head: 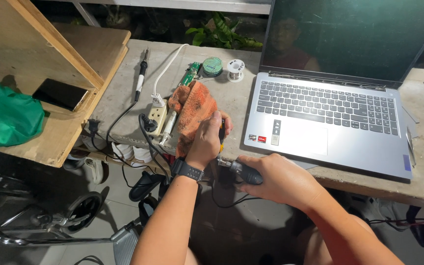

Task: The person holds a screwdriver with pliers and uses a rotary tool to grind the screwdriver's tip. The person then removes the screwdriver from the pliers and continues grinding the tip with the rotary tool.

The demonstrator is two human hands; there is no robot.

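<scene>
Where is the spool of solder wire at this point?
In the head view, the solder spool sits toward the back of the table, just left of the open laptop and right of a round green tin.

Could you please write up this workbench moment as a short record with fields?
Left hand: grips an orange rag at the bench edge
Right hand: holds a black-handled tool with a cord
Surface: grey concrete bench
Nearby: open laptop, screen dark; power strip; soldering iron; solder spool
Left side: green bag on a wooden shelf
</scene>
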